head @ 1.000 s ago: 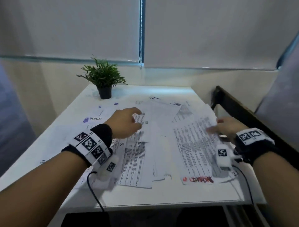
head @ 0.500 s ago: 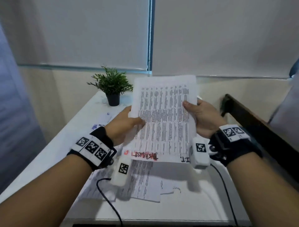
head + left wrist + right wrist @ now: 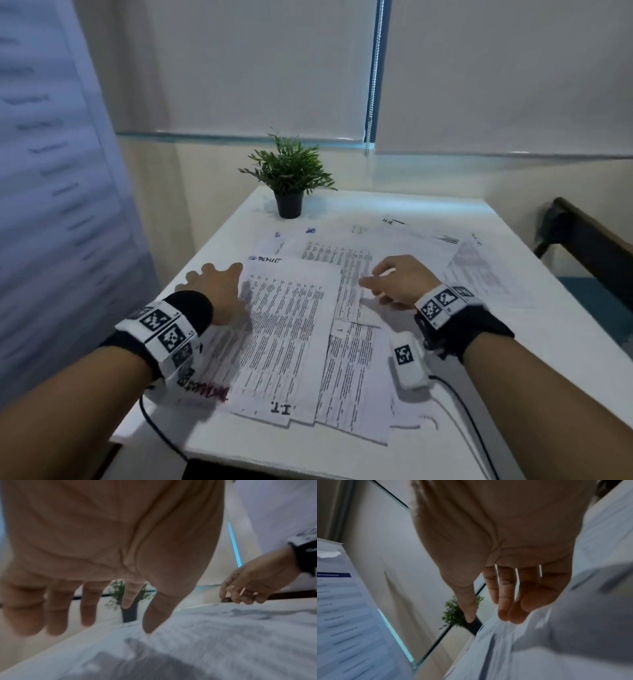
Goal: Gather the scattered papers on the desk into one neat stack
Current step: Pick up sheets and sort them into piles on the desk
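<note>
Between your spread, empty fingers a rough pile has formed, while loose sheets beyond them await gathering

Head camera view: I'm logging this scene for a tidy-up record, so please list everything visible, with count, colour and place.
papers: many, exact count unclear, white with black print, overlapping loosely across the desk's middle and right
desk: one, white, under the papers
plant: one, green in a black pot, at the desk's far edge
blinds: two, pale grey, behind the desk
dark wooden frame: one, right of the desk
left hand: fingers spread, over the left edge of the nearest sheets, holding nothing
right hand: fingers relaxed, over the sheets right of centre, holding nothing
wristbands: two, black with white coded tags
</note>
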